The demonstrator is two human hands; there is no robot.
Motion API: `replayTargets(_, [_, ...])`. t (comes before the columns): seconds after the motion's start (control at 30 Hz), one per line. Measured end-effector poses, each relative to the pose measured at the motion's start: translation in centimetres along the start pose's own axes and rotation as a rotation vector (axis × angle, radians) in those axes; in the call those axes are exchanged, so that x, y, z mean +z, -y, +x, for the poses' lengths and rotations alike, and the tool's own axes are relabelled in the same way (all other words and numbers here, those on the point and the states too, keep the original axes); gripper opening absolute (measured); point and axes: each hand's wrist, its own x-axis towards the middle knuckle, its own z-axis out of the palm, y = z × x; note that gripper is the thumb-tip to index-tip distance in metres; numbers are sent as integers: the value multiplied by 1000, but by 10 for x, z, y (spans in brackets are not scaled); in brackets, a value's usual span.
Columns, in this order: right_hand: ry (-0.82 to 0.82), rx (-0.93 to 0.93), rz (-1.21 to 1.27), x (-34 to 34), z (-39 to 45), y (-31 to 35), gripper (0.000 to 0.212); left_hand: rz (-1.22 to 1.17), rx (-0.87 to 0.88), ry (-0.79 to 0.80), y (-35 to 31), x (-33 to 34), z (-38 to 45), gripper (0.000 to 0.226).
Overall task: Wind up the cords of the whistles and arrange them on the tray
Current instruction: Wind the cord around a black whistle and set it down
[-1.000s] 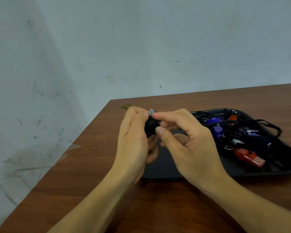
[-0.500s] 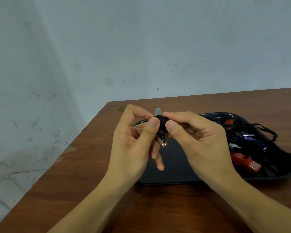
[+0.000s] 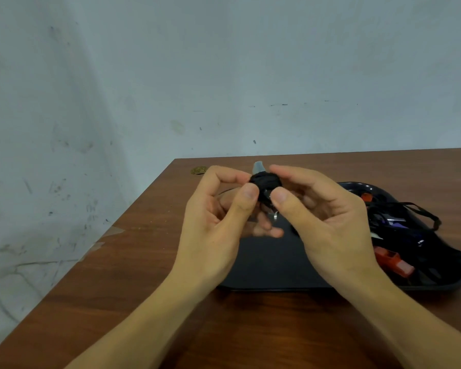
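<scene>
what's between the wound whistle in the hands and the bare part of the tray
Nothing visible. The wound whistle is pinched between the left hand and right hand above the tray. The bare floor lies under it; the loose whistles pile at the right end.

A brown wooden table is standing against a scuffed grey-white wall. A small gold-coloured round object is lying near the table's far left corner; its identity is unclear.
</scene>
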Motion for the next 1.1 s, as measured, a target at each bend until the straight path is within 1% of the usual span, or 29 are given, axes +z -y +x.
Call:
replayTargets(0.07, [13,41,-38,-5,4,-3,25,80,24,37,4,-4,0,18])
replayTargets(0.17, [51,81,-87,-10,7,-5,26,216,42,0,7,-7,0,17])
replayTargets(0.3, [37,109,-31,-11,6,-4,17,229,66,-41,7,-7,4,14])
replayTargets(0.4, [57,148,24,-11,4,-2,17,124,5,11,8,-11,6,15])
replayTargets(0.5, [126,175,25,-17,5,-4,12,-5,-87,82,6,-15,5,13])
replayTargets(0.63, [206,206,36,-23,5,-7,18,-90,-150,110,4,-15,3,8])
replayTargets(0.73, [219,161,-19,-22,3,-7,26,-26,-115,77,5,-14,2,7])
replayTargets(0.87, [157,94,-45,-17,2,-8,23,111,-12,-5,7,-12,0,6])
replayTargets(1.0, [114,107,-24,-14,2,-11,18,230,65,-41,8,-8,-2,10])
replayTargets(1.1, [101,134,-22,-13,2,-14,19,369,115,-83,9,-4,-4,16])
